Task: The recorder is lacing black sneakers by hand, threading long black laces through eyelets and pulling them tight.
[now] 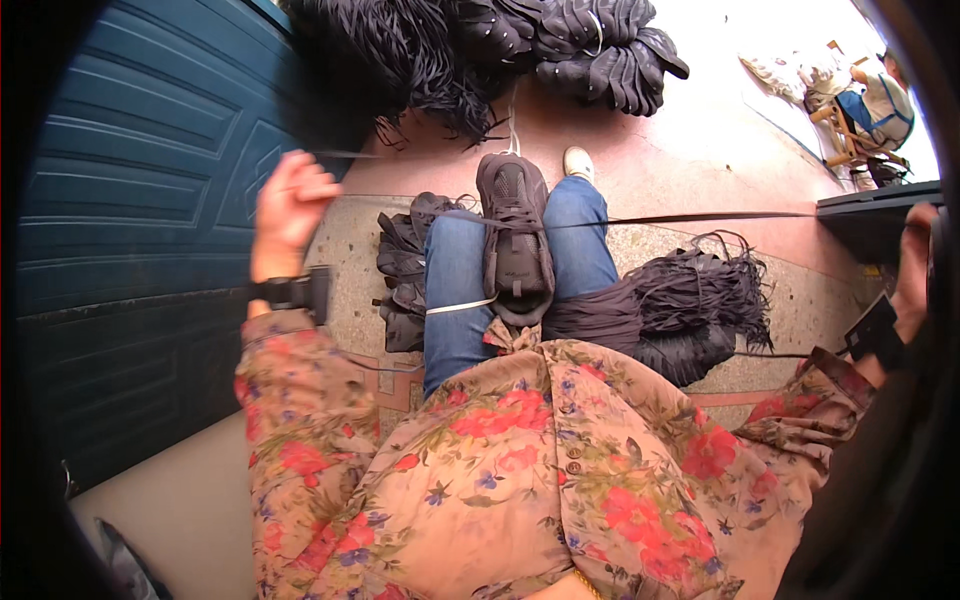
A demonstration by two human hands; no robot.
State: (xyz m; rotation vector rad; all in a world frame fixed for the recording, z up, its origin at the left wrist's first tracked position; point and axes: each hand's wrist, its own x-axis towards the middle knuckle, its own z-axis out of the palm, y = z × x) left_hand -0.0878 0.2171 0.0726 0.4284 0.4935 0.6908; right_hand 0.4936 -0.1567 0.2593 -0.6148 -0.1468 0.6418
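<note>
Between my knees stands a black shoe upper (517, 265), its toe end toward me or away, I cannot tell which. A flat black shoelace (700, 217) runs taut from it to the right. My left hand (295, 195) is raised at the left, fingers closed; a thin dark lace end, blurred, sticks out beside them. At the far right rim my right hand (912, 265) is curled in line with the taut lace, its fingers partly cut off and dark. A bundle of black laces (690, 290) lies over my right thigh.
Piles of black shoe uppers (610, 50) and loose laces (385, 50) lie ahead on the floor. More uppers (403, 270) sit beside my left leg. A blue panelled door (140, 190) stands at left; a wooden-framed chair (865, 110) is far right.
</note>
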